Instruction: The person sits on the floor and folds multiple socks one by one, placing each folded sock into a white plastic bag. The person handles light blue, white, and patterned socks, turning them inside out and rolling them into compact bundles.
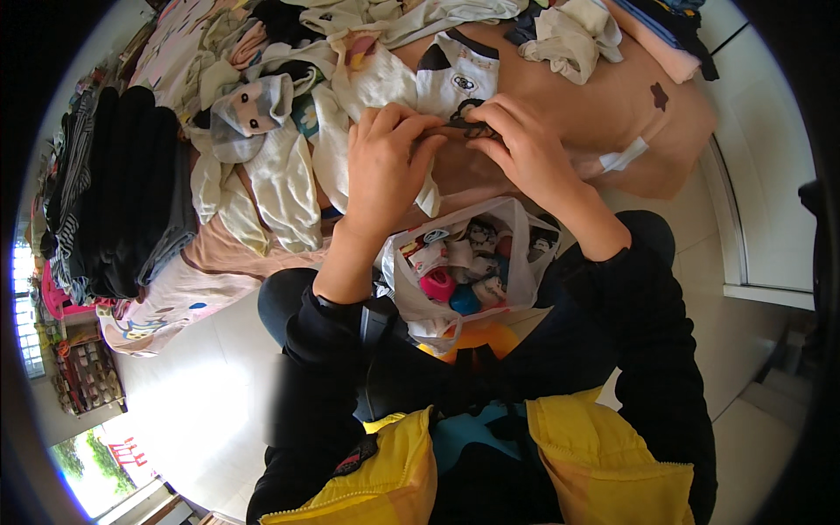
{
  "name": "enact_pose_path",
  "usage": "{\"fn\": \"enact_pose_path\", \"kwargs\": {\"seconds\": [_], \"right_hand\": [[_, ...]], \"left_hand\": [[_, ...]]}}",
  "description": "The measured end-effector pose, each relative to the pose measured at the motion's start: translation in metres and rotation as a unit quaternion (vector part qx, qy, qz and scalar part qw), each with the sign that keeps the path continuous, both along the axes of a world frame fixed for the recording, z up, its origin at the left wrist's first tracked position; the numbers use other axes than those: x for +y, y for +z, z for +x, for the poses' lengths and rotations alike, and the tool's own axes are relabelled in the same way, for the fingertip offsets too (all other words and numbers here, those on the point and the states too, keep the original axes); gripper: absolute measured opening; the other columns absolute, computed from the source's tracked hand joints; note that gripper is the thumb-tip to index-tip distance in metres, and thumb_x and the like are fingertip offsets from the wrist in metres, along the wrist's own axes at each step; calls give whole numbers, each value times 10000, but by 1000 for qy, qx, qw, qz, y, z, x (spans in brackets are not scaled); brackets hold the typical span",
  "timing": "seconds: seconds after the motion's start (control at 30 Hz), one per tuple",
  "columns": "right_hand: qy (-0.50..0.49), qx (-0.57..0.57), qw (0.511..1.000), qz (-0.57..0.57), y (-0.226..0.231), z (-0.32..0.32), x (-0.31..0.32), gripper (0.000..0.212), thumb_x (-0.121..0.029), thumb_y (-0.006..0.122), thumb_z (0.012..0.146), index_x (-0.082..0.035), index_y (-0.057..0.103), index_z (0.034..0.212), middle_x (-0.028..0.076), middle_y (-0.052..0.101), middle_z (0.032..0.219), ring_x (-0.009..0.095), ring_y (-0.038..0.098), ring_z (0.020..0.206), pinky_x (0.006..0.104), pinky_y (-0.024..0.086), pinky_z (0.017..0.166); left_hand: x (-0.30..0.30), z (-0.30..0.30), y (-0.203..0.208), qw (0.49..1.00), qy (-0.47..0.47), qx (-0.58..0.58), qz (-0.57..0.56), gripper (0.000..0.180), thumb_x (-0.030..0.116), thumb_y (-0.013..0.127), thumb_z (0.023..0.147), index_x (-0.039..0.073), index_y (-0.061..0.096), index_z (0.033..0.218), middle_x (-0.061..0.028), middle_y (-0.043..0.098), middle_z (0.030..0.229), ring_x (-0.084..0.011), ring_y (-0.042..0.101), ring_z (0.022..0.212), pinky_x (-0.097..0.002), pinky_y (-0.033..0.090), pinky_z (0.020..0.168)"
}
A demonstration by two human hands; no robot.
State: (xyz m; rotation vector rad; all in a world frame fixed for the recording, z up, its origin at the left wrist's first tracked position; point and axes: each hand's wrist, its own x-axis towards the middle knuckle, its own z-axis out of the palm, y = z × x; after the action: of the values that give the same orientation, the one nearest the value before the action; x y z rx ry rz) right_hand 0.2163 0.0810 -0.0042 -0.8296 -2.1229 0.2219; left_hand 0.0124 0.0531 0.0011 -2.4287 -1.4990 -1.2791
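A white sock point(460, 79) with black patches and a small cartoon print lies flat on the brown cover. My left hand point(385, 162) and my right hand point(527, 144) pinch its near end, where a dark strip shows between my fingertips. My fingers partly hide that end, so I cannot tell whether it is folded or rolled. Beside my left hand lie several cream socks point(337, 131) and a grey sock point(252, 115) with a pink face patch. Below my hands, between my knees, a white plastic bag point(525, 271) stands open with several rolled socks point(437, 284) in it.
A tall stack of folded black clothes point(131, 184) stands at the left. More loose socks spread over the far side of the brown cover point(630, 114). A crumpled cream garment point(573, 42) lies at the far right. A white cabinet point(770, 157) borders the right side.
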Motion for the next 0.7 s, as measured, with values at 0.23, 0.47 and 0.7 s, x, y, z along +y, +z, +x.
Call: {"fn": "enact_pose_path", "kwargs": {"seconds": [0.23, 0.47, 0.7], "right_hand": [[88, 112, 975, -167, 10, 2, 4, 183, -15, 660, 883, 2, 620, 1061, 103, 646, 960, 215, 640, 786, 319, 506, 684], [27, -17, 999, 8, 29, 2, -2, 579, -70, 732, 726, -108, 541, 1271, 96, 492, 1389, 326, 401, 1344, 455, 288, 1088], [159, 188, 884, -398, 67, 37, -66, 387, -142, 759, 814, 25, 632, 1140, 41, 663, 968, 87, 585, 863, 259, 486, 761]], "left_hand": [[-1, -3, 3, 999, -31, -27, -18, 389, -97, 632, 706, 57, 667, 1061, -104, 621, 1043, -326, 571, 1006, -388, 450, 911], [-21, -3, 31, 943, -99, -271, -165, 186, -11, 633, 880, 40, 594, 1055, -45, 591, 936, -133, 526, 910, -271, 427, 813], [-68, 2, 49, 680, -192, -650, -279, 289, 101, 588, 959, 32, 541, 1235, -48, 633, 1133, -162, 641, 1016, -335, 527, 880]]}}
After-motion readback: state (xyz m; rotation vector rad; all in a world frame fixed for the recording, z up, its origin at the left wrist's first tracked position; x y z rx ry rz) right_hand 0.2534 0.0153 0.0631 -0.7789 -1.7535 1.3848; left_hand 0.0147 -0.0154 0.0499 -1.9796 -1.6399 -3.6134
